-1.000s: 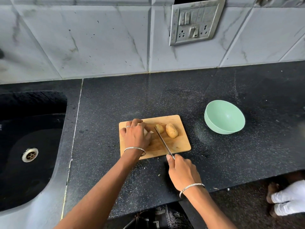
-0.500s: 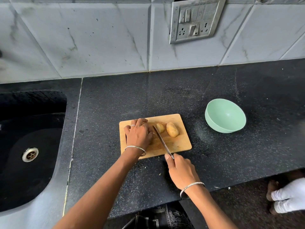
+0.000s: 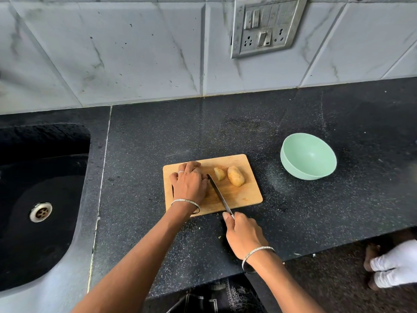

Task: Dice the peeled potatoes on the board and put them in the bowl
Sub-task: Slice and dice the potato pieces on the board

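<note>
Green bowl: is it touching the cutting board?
Apart. The head view shows a strip of dark counter between the bowl and the right edge of the cutting board.

You find no word, number or brand to read anywhere in this view. The switch plate (image 3: 268, 26) on the wall tiles shows only sockets and rocker switches, with no marking that can be made out. The dark printed cloth (image 3: 216, 297) at the bottom edge carries a pale pattern (too blurred to tell whether any of it is lettering).
</note>
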